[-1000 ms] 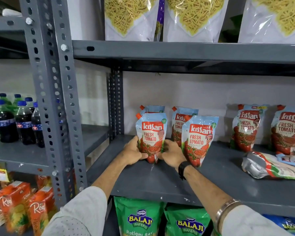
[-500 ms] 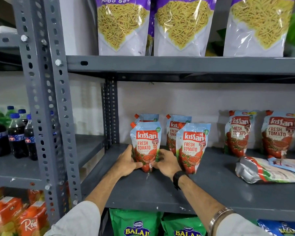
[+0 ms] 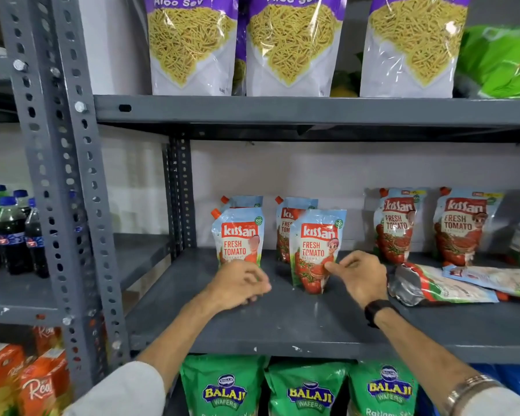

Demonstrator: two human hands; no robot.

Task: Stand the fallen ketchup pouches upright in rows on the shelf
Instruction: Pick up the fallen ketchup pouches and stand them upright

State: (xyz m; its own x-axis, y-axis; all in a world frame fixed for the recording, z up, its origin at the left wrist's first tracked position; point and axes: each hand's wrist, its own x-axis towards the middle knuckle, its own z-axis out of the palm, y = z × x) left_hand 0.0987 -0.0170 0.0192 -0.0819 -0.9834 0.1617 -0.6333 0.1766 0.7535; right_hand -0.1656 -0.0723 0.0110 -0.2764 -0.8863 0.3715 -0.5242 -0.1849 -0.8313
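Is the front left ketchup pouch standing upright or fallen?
Upright. The front left ketchup pouch stands on the shelf with its orange cap on top; the left hand covers its base.

In front of me the grey metal shelf (image 3: 282, 325) is carrying ketchup pouches: four standing pouches (image 3: 240, 235) at the left, more upright ones (image 3: 398, 226) at the back right, and fallen pouches (image 3: 442, 288) lying flat at the right.

The left hand (image 3: 240, 283) is blurring and covering the front-left pouch's (image 3: 239, 235) base; the fallen pouches (image 3: 451, 283) are running off the right edge, labels unreadable
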